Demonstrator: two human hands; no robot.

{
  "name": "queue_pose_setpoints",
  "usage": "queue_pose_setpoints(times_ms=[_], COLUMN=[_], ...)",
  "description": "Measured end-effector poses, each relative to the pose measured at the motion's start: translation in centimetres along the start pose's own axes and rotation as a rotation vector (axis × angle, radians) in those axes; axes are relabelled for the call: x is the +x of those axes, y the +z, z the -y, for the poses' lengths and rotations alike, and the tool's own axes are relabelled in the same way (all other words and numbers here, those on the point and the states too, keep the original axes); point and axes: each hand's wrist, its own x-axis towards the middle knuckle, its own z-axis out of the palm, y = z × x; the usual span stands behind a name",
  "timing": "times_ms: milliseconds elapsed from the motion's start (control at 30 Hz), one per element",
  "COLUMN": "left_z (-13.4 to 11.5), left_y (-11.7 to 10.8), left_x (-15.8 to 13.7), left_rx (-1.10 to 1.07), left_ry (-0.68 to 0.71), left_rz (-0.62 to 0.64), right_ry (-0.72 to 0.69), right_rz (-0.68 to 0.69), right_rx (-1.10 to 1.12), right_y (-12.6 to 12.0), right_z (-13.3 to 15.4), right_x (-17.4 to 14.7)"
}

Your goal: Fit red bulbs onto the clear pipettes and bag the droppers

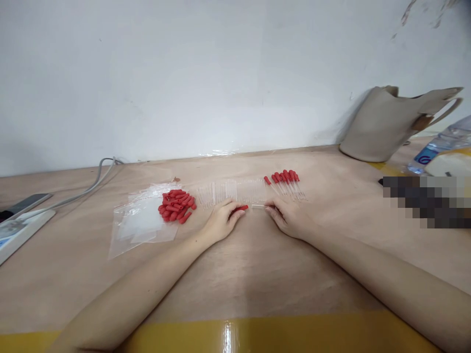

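My left hand (225,217) pinches a red rubber dropper bulb (243,208), its end facing right. Closed on a clear glass dropper tube (258,206) is my right hand (285,215); the tube points left toward the bulb, with a small gap between them. Behind my hands lies a row of clear glass tubes (230,190). To the left, loose red bulbs (175,203) form a pile on clear plastic bags (143,223). Several droppers with red bulbs fitted (287,181) lie side by side beyond my right hand.
A beige bag-like container (382,122) stands against the wall at right, near a water bottle (441,142). At far left are a phone-like dark object (31,202), a white power strip (27,233) and a grey cable (88,189). Yellow tape (191,336) runs along the front edge.
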Motion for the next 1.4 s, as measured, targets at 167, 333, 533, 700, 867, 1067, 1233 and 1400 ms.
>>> queue_pose_setpoints(times_ms=[167, 333, 533, 700, 867, 1067, 1233, 1400], left_z=[-0.4, -0.2, 0.0, -0.1, -0.2, -0.3, 0.1, 0.4], left_y=[-0.2, 0.3, 0.8, 0.7, 0.7, 0.8, 0.3, 0.0], left_x=[0.1, 0.1, -0.1, -0.2, -0.4, -0.3, 0.0, 0.0], left_rx=[-0.033, -0.092, -0.329, -0.473, -0.445, -0.407, -0.410, -0.356], left_ry=[-0.011, -0.018, -0.146, -0.158, -0.153, -0.204, -0.241, -0.205], left_rz=[0.008, -0.031, 0.050, 0.127, 0.147, 0.082, 0.074, 0.090], right_ry=[0.001, 0.001, -0.026, -0.052, -0.078, -0.079, -0.095, -0.122], right_rz=[0.018, 0.057, 0.077, 0.106, 0.115, -0.001, -0.034, -0.005], right_rx=[0.012, 0.029, 0.099, 0.205, 0.150, -0.014, -0.066, -0.086], right_y=[0.1, -0.3, -0.5, -0.1, -0.3, 0.2, 0.1, -0.2], right_z=[0.6, 1.1, 1.1, 0.3, 0.4, 1.1, 1.3, 0.7], right_x=[0.3, 0.6, 0.7, 0.8, 1.0, 0.6, 0.6, 0.6])
